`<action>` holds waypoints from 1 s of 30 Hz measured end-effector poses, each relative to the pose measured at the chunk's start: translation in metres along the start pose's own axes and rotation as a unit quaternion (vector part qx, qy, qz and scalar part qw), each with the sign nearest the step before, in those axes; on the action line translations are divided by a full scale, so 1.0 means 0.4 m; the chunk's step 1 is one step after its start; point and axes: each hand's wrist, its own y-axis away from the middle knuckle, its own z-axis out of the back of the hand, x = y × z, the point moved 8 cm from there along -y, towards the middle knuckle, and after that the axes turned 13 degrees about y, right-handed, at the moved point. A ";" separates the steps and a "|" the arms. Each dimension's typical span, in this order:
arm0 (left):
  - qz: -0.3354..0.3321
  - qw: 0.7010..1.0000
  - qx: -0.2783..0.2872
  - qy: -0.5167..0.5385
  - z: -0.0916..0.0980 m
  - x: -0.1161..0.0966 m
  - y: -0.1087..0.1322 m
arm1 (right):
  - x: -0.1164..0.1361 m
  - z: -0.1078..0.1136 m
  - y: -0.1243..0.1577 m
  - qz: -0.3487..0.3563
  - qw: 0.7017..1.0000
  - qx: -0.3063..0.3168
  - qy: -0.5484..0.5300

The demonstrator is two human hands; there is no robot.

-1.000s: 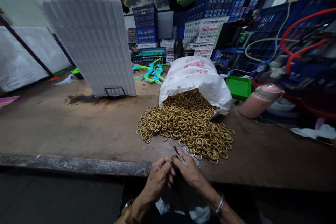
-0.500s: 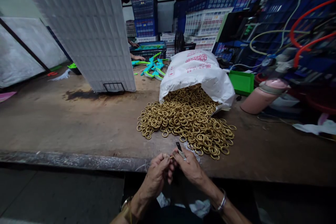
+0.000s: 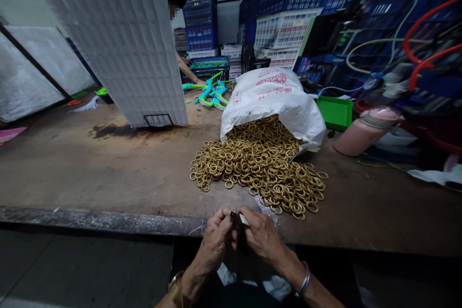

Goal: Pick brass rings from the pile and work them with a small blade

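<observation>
At the table's front edge, my left hand [image 3: 216,236] is closed in a pinch around a gold-coloured ring, which the fingers and blade now mostly hide. Closed around the pale handle of a small knife [image 3: 244,220], my right hand [image 3: 265,237] brings its short dark blade against the left fingertips. Both hands are close together, almost touching. Just beyond them lies a heap of gold-coloured rings [image 3: 249,163], spilling from the mouth of a white woven sack [image 3: 270,96] with red print.
A tall white padded panel [image 3: 119,53] stands on the wooden table [image 3: 72,168] at left. Behind are turquoise-green toy bows [image 3: 211,91] and another person's arm [image 3: 187,70]. A green tray [image 3: 335,111] and pink bottle [image 3: 366,130] stand right; crates [image 3: 277,29] are stacked behind.
The knife's blade has swung from pointing up and away to lying leftward against my left fingertips. My right hand has turned inward. The other person's arm and head show more beside the panel.
</observation>
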 end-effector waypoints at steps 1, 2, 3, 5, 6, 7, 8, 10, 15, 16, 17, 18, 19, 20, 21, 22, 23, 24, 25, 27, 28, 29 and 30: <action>0.000 1.000 0.002 -0.009 0.001 0.001 0.000 | 0.003 0.002 0.000 0.003 1.000 -0.001 0.008; 0.001 1.000 0.002 -0.015 0.002 0.002 0.001 | 0.005 0.004 -0.001 0.004 1.000 -0.002 0.015; 0.004 1.000 0.002 -0.020 0.004 0.003 0.002 | 0.006 0.006 -0.001 0.003 1.000 -0.003 0.021; 0.010 1.000 0.002 -0.026 0.006 0.005 0.004 | 0.006 0.007 0.000 -0.001 1.000 -0.005 0.028; 0.013 1.000 0.005 -0.028 0.006 0.006 0.005 | 0.004 0.008 0.000 -0.004 1.000 -0.006 0.030; 0.015 0.999 0.008 -0.029 0.005 0.007 0.005 | 0.003 0.008 0.001 -0.006 0.999 -0.008 0.032; 0.017 0.999 0.012 -0.030 0.005 0.008 0.006 | 0.001 0.008 0.001 -0.009 0.999 -0.011 0.034; 0.022 0.999 0.016 -0.029 0.006 0.011 0.006 | -0.002 0.009 0.002 -0.010 0.999 -0.016 0.041; 0.024 0.999 0.005 -0.042 0.008 0.008 0.004 | 0.005 0.006 0.003 0.003 0.998 -0.014 0.061; 0.021 0.999 0.004 -0.048 0.007 0.005 0.004 | 0.006 0.006 0.003 0.004 0.998 -0.013 0.064; 0.017 0.998 0.004 -0.055 0.005 0.001 0.004 | 0.009 0.006 0.003 0.006 0.998 -0.012 0.066; 0.013 0.998 0.004 -0.062 0.003 -0.002 0.004 | 0.011 0.007 0.003 0.007 0.998 -0.010 0.068; 0.009 0.998 0.004 -0.068 0.002 -0.006 0.004 | 0.014 0.007 0.003 0.008 0.998 -0.008 0.070; 0.005 0.997 0.004 -0.074 0.001 -0.009 0.004 | 0.015 0.007 0.003 0.007 0.997 -0.007 0.072; 0.003 0.997 0.004 -0.080 -0.001 -0.012 0.004 | 0.016 0.007 0.003 0.006 0.997 -0.005 0.076; 0.000 0.996 0.003 -0.085 -0.002 -0.014 0.006 | 0.015 0.006 0.003 0.004 0.997 -0.004 0.081; -0.001 0.996 0.003 -0.089 -0.003 -0.016 0.007 | 0.014 0.005 0.003 0.001 0.996 -0.003 0.086; -0.002 0.996 0.002 -0.089 -0.004 -0.018 0.010 | 0.010 0.003 0.002 -0.002 0.996 -0.002 0.092; -0.003 0.996 0.002 -0.085 -0.006 -0.019 0.013 | 0.006 0.001 0.000 -0.006 0.995 0.001 0.098; 0.005 0.998 0.008 -0.068 -0.012 -0.017 0.022 | -0.010 -0.004 -0.008 -0.023 0.994 0.004 0.111; 0.012 0.998 0.018 -0.055 -0.017 -0.014 0.026 | -0.018 -0.005 -0.014 -0.032 0.993 0.004 0.116; 0.020 0.999 0.030 -0.039 -0.023 -0.010 0.030 | -0.024 -0.005 -0.023 -0.039 0.992 0.002 0.118; 0.027 0.999 0.039 -0.018 -0.027 -0.007 0.034 | -0.027 -0.004 -0.034 -0.040 0.992 -0.001 0.117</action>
